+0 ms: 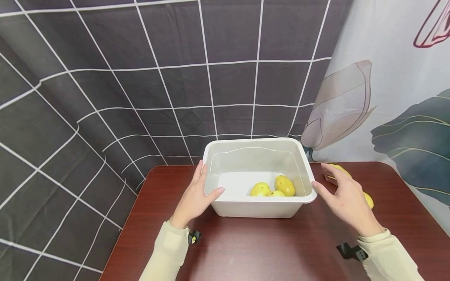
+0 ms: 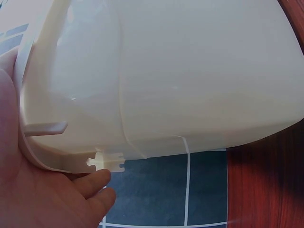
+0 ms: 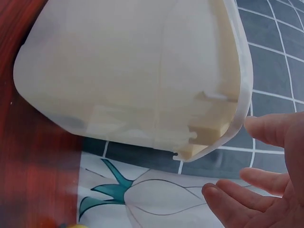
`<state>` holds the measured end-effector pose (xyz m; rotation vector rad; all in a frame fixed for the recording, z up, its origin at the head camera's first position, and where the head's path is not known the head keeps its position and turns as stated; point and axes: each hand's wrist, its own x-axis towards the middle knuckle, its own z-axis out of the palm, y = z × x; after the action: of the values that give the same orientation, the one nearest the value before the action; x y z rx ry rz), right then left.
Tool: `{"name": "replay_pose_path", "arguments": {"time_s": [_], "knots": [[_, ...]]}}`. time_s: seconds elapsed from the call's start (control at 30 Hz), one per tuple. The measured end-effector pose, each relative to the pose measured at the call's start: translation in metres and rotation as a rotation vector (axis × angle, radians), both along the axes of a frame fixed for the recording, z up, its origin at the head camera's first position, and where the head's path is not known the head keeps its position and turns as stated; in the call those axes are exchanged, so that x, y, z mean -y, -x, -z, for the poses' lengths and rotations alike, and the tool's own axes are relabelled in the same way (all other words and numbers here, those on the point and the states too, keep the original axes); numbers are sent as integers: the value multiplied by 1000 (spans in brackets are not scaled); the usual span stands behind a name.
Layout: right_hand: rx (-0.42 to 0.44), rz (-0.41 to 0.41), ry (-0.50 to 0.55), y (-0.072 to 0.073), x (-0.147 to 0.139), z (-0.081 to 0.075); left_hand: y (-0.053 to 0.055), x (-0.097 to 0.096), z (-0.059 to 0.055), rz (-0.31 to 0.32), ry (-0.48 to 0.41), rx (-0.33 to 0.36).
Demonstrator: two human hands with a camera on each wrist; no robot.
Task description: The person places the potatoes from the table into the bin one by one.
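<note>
A white plastic tub stands on the table, with three yellow rounded fruits showing inside at its right; the front wall partly hides them. My left hand touches the tub's left edge, its fingers stretched along the outside and the thumb by the front corner. In the left wrist view the fingers lie just under the rim. My right hand is spread beside the right front corner, the thumb tip at or very near the rim. The right wrist view shows its other fingers away from the tub.
More yellow fruit lies right of the tub, partly hidden behind my right hand. The reddish-brown table has rounded far corners. A dark gridded cloth hangs behind and at the left, a pale leaf-patterned one at the right.
</note>
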<state>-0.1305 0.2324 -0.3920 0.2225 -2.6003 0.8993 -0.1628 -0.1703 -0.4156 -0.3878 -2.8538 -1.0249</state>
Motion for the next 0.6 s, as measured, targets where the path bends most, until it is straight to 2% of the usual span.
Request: {"name": "replay_pose_path", "arguments": {"time_s": [0.5,0.6], "knots": [[-44,36,-24,2,-19,10,0,0,0,2,-5,-7],[-31,39,-28,2,-24,12,0,0,0,0,-5,-6]]}}
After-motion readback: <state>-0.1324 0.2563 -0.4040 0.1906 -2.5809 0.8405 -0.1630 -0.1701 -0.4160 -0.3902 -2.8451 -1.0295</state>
